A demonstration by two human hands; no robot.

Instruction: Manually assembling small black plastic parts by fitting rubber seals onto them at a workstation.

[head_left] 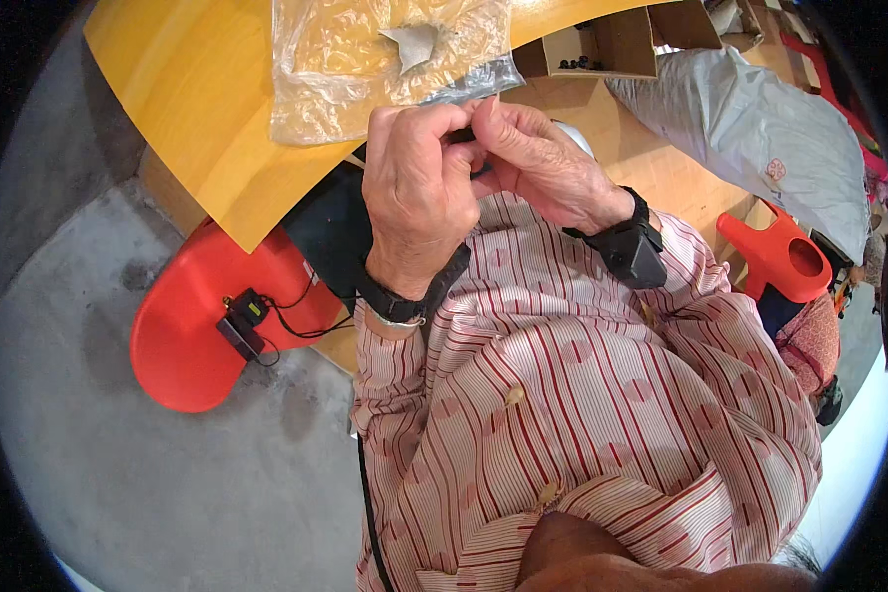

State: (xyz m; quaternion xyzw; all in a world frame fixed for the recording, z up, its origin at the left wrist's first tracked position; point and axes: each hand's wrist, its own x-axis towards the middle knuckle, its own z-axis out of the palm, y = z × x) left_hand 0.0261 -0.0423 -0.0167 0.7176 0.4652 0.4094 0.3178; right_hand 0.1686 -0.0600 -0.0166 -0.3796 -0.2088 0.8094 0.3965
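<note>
Held up close together by the table's near edge, both my hands are closed with fingertips pinched. My left hand (416,187) curls inward, its fingers bent round. Opposite it, my right hand (551,163) has its thumb raised and its fingertips meeting the left ones. A small dark piece (461,135) shows between the fingers; most of it is hidden, so its kind cannot be made out. Just beyond the hands, a clear plastic bag (335,89) lies crumpled on the yellow table (192,109). A torn grey scrap (414,45) rests on the plastic.
A cardboard box (617,44) with several small black parts stands at the far right. Beside it lies a large grey-white sack (750,133). Red chairs stand at left (183,331) and right (784,252); the left chair carries a small black device (239,335) with cables.
</note>
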